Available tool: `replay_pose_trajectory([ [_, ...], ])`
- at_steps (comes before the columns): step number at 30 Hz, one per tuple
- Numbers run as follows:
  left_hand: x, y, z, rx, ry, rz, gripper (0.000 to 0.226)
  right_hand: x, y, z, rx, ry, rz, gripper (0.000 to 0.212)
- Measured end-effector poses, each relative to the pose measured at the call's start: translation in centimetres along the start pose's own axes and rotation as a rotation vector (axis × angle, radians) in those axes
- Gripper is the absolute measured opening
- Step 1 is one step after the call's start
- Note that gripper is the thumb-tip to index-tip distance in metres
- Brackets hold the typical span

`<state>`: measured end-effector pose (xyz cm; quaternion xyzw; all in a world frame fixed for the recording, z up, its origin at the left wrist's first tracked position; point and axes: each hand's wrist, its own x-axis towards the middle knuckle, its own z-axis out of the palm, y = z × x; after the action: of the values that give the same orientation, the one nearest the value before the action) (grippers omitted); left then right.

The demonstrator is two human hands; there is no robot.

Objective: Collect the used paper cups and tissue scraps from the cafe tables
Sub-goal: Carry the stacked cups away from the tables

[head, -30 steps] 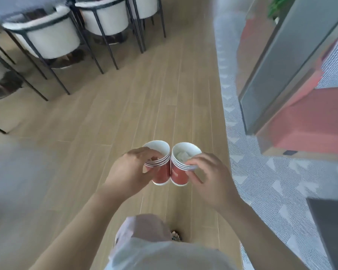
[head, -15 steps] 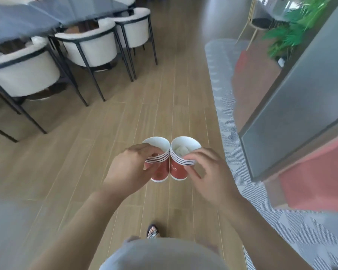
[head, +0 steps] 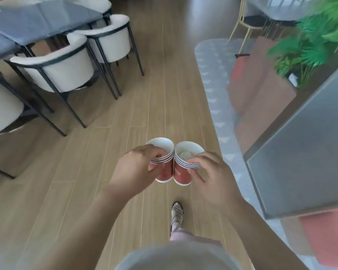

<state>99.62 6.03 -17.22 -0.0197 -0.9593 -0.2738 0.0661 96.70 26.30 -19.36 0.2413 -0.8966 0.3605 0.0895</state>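
Gripping one stack of red cups (head: 164,162) in left hand (head: 135,168), another, tissue-filled stack (head: 183,168) in right hand (head: 213,178), touching, above wooden floor (head: 86,191).

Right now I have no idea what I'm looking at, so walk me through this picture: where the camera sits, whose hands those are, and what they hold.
There is no machine here. The picture comes from a wide-angle camera worn on a person's head, looking forward and down, so the two arms reaching in from the bottom are the wearer's own. The left hand grips a stack of red paper cups with white rims. The right hand grips a second stack pressed against the first, and something white and crumpled, probably tissue, sits inside its top cup. Both stacks are carried in the air, not resting on anything. Below them is a wooden floor, with one sandalled foot showing. To the left stand white chairs at a grey table; to the right, a patterned rug, a green plant and a grey counter.
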Motion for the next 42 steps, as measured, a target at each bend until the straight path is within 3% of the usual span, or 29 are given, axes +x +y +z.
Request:
replay_pose_trajectory([
  [9,22.8,-2.2,0.5,0.022,0.01,0.022,0.024,21.7,10.4,0.0,-0.004,0.038,-0.006,0.024],
  [21,51.6,-13.3,2.6,-0.022,0.018,-0.065,0.025,50.3,21.4,7.0,-0.011,-0.078,0.005,0.024],
  [31,77.1,-19.6,1.2,-0.031,0.002,-0.044,0.026,74.6,29.3,9.7,-0.025,-0.033,0.004,0.023],
  [42,108.5,-24.9,5.1,0.012,-0.008,-0.013,0.027,102.2,44.8,12.4,-0.003,-0.072,0.037,0.023],
])
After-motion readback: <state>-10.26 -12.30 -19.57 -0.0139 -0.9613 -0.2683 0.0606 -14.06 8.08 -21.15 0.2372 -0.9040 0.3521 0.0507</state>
